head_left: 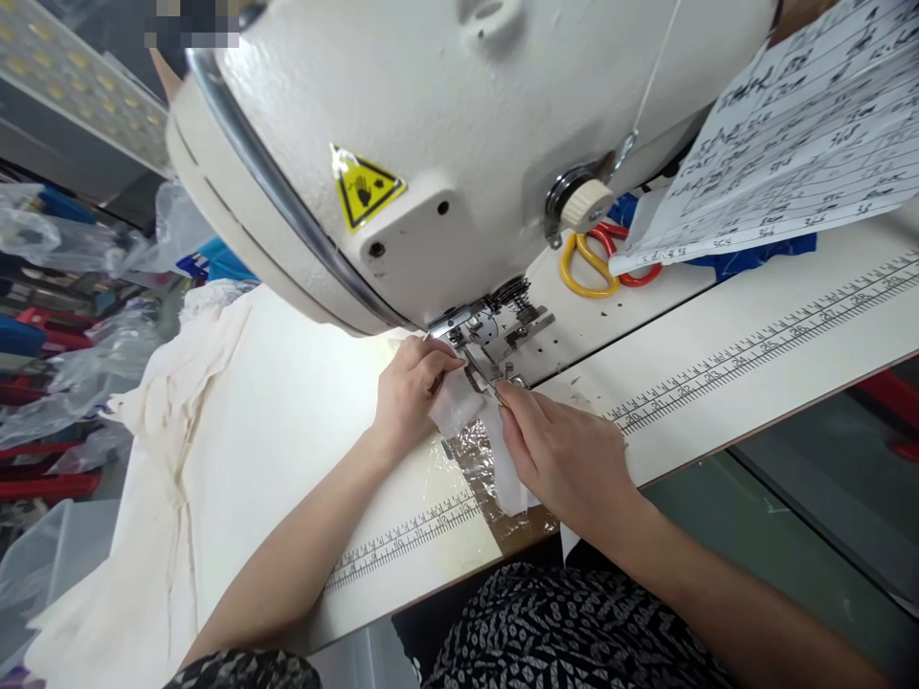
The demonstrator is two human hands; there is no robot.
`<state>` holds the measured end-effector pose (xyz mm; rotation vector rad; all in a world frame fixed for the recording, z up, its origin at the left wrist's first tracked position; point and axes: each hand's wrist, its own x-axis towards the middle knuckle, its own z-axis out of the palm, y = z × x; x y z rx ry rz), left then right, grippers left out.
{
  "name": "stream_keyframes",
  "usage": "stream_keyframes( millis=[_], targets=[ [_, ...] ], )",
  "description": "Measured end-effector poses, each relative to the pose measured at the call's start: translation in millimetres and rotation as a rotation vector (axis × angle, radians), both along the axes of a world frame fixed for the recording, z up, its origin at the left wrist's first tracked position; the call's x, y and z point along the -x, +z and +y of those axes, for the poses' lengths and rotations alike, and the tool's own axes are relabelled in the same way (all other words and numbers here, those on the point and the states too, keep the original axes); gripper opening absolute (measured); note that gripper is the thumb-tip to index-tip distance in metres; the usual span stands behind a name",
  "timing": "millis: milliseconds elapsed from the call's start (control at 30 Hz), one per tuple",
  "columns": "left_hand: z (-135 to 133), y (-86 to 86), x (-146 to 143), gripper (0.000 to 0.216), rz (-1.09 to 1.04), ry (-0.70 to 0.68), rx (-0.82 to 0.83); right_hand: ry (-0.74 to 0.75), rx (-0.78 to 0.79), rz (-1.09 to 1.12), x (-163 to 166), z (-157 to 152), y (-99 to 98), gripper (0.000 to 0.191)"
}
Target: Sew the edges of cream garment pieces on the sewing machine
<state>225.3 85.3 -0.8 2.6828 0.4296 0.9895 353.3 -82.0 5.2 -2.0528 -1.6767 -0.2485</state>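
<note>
**Wht cloth guided at mach. foot, fingertips v. close**

White cloth (pixel 511 483) is held right at the presser foot (pixel 482 364) of the sewing machine (pixel 287 144), its tail lying over shiny film (pixel 474 448). By the L hand (pixel 413 388) it's pinched btwn thumb & forefinger, other fingers curled; by the R hand (pixel 564 445) it's apparently pinched too, nr the foot. Whether 1 or 2 pcs can't be told. For best results, cloth shd be kept flat, edges aligned, w/ light, even tension; fingertips shd be kept clear of the needle area.
</note>
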Motion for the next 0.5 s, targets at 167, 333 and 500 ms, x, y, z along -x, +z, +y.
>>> stream_keyframes(
  millis=[167, 333, 500],
  targets=[
    [-5.5, 11.5, 5.6, 0.009, 0.097, -0.116, -0.102, 0.023, 0.006, 0.078, 0.8, -15.1, 8.4, 0.028],
    [-14.8, 19.2, 11.1, 0.027, 0.29, -0.096, -0.195, 0.19, 0.083, 0.454, -1.6, -65.9, 25.6, 0.026],
    [-29.6, 13.4, 4.2, 0.038, 0.372, 0.03, -0.207, 0.367, 0.052, 0.562, -5.1, -108.3, 26.8, 0.031]
  ],
)
